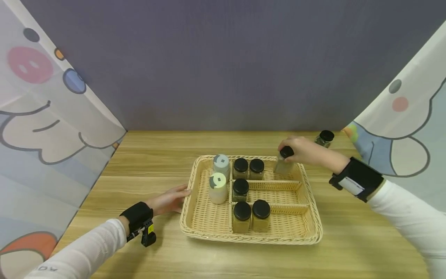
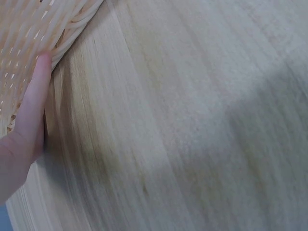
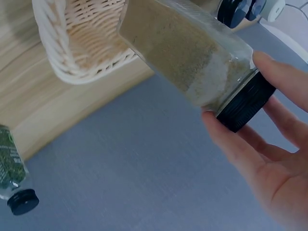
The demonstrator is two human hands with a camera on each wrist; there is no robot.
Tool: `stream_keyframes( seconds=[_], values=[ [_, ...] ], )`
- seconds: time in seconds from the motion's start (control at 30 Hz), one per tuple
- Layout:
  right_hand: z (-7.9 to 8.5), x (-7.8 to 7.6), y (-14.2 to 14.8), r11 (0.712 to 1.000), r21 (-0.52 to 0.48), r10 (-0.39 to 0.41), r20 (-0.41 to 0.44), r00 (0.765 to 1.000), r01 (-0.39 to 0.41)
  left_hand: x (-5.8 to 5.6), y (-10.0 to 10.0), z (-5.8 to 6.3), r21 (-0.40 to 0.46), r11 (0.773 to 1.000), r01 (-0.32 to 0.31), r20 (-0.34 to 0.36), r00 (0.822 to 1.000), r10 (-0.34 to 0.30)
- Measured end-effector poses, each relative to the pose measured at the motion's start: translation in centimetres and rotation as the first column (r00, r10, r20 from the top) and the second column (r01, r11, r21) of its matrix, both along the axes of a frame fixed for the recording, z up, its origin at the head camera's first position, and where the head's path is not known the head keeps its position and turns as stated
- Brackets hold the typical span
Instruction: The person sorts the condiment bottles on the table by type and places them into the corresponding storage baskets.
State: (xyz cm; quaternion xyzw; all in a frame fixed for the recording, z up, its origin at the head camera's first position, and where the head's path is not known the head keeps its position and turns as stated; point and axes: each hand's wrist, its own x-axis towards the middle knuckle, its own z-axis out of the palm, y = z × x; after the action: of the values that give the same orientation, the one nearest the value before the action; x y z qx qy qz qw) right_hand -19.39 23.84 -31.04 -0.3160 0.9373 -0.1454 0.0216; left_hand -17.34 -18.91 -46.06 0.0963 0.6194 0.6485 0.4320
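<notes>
My right hand (image 1: 301, 149) pinches a glass spice jar (image 1: 283, 166) by its black lid, over the back right compartment of a wicker basket (image 1: 251, 241). In the right wrist view, brownish powder fills much of that jar, and the fingers and thumb of the right hand (image 3: 269, 159) grip around the lid. At the basket's left side, my left hand (image 1: 170, 199) touches the outer wall with its fingers extended. The left wrist view shows the left hand (image 2: 26, 125) against the woven side.
Two black-lidded jars (image 1: 256, 169) stand in the back compartment, one jar (image 1: 241, 190) in the middle, two jars (image 1: 261, 216) in front. Two pale-topped containers (image 1: 218, 188) occupy the long left section. Another jar (image 1: 325, 138) with green contents stands on the wooden table (image 1: 156, 155), behind the right forearm.
</notes>
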Motion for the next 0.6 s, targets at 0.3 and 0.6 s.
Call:
stream_keyframes(
  seconds=[0.3,0.6],
  values=[
    [-1.5,-0.3,-0.7,0.999,-0.01,0.037,-0.028,0.999,-0.037,-0.1,0.0,-0.1,-0.018,1.0,-0.012,0.0,1.0,0.012],
    [-2.7,-0.2,-1.0,1.0,-0.003,0.03,0.035,0.999,-0.03,0.0,0.0,-0.2,-0.016,1.0,-0.019,0.0,1.0,0.019]
  ],
)
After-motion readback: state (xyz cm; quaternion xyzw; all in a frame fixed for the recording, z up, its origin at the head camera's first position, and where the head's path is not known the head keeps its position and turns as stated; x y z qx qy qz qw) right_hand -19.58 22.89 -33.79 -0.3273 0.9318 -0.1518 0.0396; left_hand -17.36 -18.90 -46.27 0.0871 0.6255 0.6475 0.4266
